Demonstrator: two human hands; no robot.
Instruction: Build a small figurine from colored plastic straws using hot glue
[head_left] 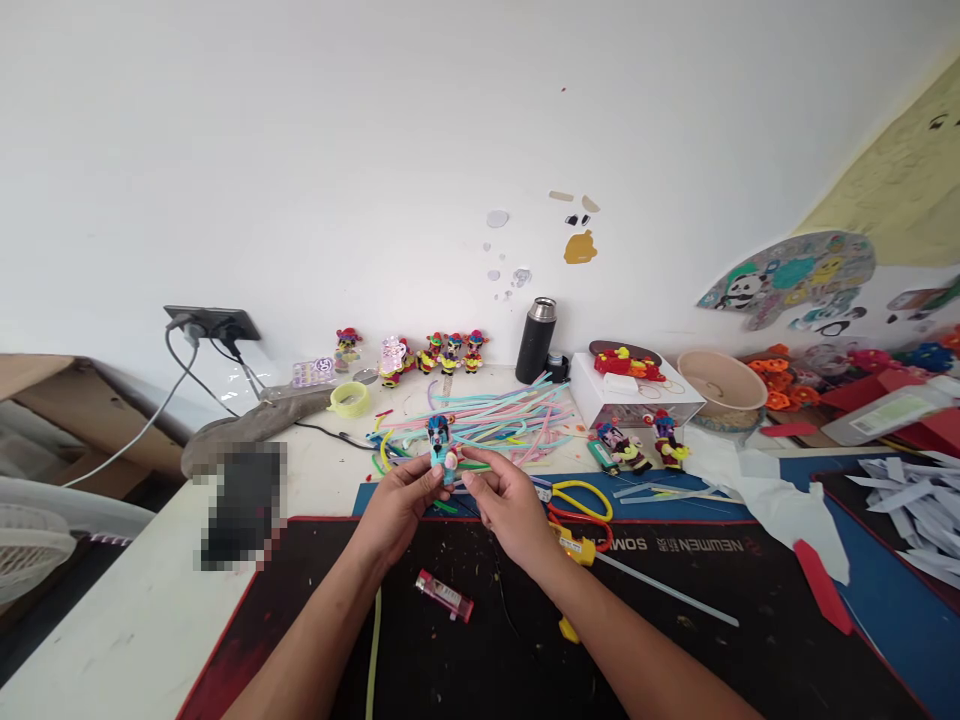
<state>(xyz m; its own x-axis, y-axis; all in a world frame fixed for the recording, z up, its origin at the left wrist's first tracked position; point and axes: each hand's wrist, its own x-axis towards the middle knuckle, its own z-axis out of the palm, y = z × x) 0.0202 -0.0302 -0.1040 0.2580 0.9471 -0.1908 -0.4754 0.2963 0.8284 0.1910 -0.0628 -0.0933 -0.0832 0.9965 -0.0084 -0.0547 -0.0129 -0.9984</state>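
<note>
Firstly, one small figurine (pixel 439 432), blue-hatted with a light-blue lower body, upright, held above the far edge of the black mat (pixel 315 640).
Left hand (pixel 400 503): thumb and fingers clamped on the figurine's lower body.
Right hand (pixel 511 505): thumb and fingertips close together at the figurine's other side; whether they pinch it, one cannot tell.
Item, one red lighter (pixel 444 596), lying on the mat between the forearms.
Item, one yellow tool (pixel 576 547) with a translucent stick (pixel 667 590), partly hidden by the right forearm.
Item, one yellow handle loop (pixel 586 499), just beyond the right hand.
Item, a loose heap of pastel strips (pixel 510 412), pink, blue and green, on the table behind the figurine.
Item, two finished-looking figures, one tilted (pixel 626 452), one upright (pixel 667 440), near the front of a white box (pixel 637 402).
Item, three figures in a row (pixel 453 352), against the wall.
Item, one black bottle (pixel 535 345), standing left of the box.
Item, one beige bowl (pixel 722 378), right of the box.
Item, one roll of yellow-green tape (pixel 350 401), left of the strips.
</note>
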